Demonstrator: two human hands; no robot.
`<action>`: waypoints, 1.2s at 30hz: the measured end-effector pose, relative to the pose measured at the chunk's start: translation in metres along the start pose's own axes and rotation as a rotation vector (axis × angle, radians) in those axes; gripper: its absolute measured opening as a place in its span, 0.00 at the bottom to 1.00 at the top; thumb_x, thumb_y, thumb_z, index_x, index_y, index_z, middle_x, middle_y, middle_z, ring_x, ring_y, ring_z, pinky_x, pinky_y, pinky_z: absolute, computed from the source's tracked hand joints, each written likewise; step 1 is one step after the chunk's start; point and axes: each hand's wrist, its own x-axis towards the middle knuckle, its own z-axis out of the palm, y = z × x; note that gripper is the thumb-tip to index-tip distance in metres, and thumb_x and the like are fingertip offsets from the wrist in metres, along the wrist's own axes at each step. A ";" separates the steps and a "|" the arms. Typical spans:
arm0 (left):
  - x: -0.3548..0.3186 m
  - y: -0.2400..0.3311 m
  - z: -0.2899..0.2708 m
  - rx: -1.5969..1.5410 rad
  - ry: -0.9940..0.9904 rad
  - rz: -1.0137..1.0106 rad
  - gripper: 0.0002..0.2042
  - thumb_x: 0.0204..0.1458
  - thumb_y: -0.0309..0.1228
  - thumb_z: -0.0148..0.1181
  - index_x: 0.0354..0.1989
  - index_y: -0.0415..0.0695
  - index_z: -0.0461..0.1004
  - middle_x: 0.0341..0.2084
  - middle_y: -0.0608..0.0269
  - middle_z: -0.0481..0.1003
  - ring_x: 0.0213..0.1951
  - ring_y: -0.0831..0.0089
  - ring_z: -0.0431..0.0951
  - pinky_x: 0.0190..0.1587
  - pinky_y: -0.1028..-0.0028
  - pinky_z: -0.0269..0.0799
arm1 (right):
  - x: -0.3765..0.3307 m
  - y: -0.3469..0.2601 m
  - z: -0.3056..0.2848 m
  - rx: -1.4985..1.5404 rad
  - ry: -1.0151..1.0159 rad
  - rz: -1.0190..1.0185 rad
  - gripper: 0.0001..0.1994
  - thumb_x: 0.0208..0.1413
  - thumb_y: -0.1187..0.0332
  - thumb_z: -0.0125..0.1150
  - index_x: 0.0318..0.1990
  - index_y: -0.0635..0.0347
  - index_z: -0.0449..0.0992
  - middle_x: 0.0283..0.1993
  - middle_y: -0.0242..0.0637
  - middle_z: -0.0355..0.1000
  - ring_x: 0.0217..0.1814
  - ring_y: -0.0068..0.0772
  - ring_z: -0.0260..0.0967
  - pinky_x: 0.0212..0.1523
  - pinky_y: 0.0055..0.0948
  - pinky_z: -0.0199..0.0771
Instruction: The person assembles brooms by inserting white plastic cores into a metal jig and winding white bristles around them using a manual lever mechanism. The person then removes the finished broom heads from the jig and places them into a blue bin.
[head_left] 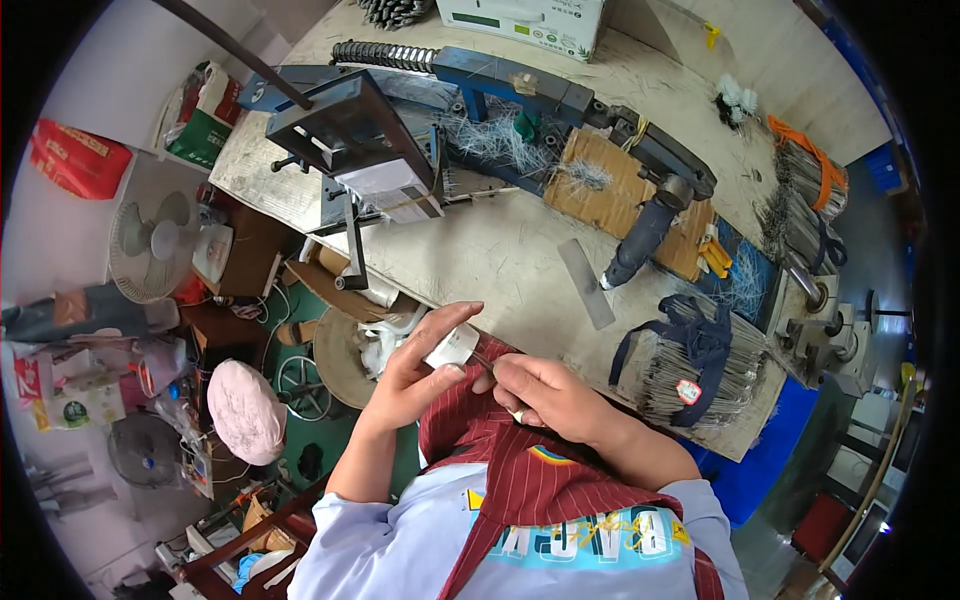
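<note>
My left hand (408,380) is closed round a small white cylinder (455,346), its fingers along the far side and the thumb on the near side. Whether the cylinder is a roll or a little tub I cannot make out. Just to the right, my right hand (540,392) pinches a thin dark metal piece (483,360) that meets the cylinder's right end. Most of that piece is hidden by the fingers. Both hands are in front of a striped dark red apron (490,450), close to the near edge of the worktable (480,255).
A flat metal strip (585,284) lies on the table. Behind it stands a blue lever press (520,85) with a dark-wrapped handle (640,245). Tied bundles of thin wires (700,375) lie at right. A bin (340,350) with white scraps stands left, below the table.
</note>
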 end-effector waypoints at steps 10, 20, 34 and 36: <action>0.001 0.005 0.003 0.013 -0.102 -0.013 0.29 0.55 0.33 0.58 0.65 0.39 0.61 0.64 0.51 0.63 0.65 0.56 0.61 0.66 0.61 0.55 | 0.005 0.006 0.004 0.046 0.040 -0.037 0.18 0.68 0.52 0.45 0.37 0.58 0.71 0.25 0.21 0.57 0.25 0.12 0.52 0.27 0.17 0.58; 0.000 0.003 0.004 -0.012 -0.080 -0.015 0.27 0.54 0.32 0.59 0.62 0.37 0.63 0.60 0.51 0.65 0.62 0.57 0.64 0.63 0.62 0.57 | 0.005 0.009 0.000 0.003 0.047 -0.030 0.18 0.68 0.53 0.46 0.38 0.59 0.72 0.23 0.20 0.57 0.23 0.11 0.51 0.25 0.18 0.55; 0.009 0.016 0.002 -0.877 0.210 -0.095 0.35 0.53 0.35 0.60 0.66 0.36 0.52 0.59 0.49 0.59 0.58 0.51 0.69 0.54 0.56 0.70 | -0.017 -0.103 0.019 -0.592 0.447 -0.484 0.10 0.63 0.66 0.58 0.43 0.64 0.76 0.29 0.30 0.72 0.30 0.13 0.62 0.32 0.20 0.66; 0.011 0.030 -0.004 -0.820 0.275 -0.074 0.35 0.51 0.38 0.65 0.64 0.34 0.57 0.57 0.48 0.64 0.58 0.52 0.69 0.53 0.58 0.70 | -0.007 -0.139 0.026 -0.776 0.498 -0.640 0.09 0.61 0.69 0.59 0.43 0.65 0.77 0.30 0.32 0.72 0.29 0.18 0.64 0.32 0.20 0.66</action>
